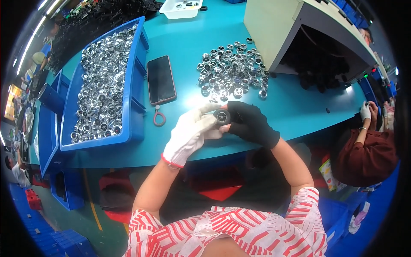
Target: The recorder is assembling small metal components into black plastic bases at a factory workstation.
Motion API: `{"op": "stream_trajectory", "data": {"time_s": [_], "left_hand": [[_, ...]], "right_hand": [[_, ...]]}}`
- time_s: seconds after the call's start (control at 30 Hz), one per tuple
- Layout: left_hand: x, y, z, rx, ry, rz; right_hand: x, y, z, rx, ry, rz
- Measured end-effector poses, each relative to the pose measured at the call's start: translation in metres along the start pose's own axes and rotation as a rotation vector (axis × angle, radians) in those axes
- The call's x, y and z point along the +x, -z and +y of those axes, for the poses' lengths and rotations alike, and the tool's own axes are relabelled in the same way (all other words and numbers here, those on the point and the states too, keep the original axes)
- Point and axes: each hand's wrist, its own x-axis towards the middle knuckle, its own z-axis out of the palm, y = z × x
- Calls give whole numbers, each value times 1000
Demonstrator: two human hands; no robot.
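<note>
Between my two hands is a small toy wheel [221,117] with a black tyre and a silvery spoked hub, its face turned up. My left hand [192,127], in a white knit glove with a red cuff, pinches the wheel from the left. From the right, my right hand [250,124], in a black glove with bare fingertips, closes on the same wheel. Just beyond my hands a loose heap of shiny chrome wheel hubs [234,70] is spread on the teal table [188,43].
At left stands a blue bin [136,92] full of chrome hubs. A phone [162,80] with a red ring strap [159,119] lies beside it. A cream machine housing [274,30] holds black parts [319,73]. A white tray [171,12] sits at the back; a co-worker [368,150] sits at right.
</note>
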Motion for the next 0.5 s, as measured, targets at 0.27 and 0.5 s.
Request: {"op": "stream_trajectory", "data": {"time_s": [0.27,0.5], "left_hand": [[2,9,0,-9,-41,15],[-2,17,6,157,-165,229]], "right_hand": [[-2,1,-4,72,12,-12],[-34,-23,-51,-149,49,-859]]}}
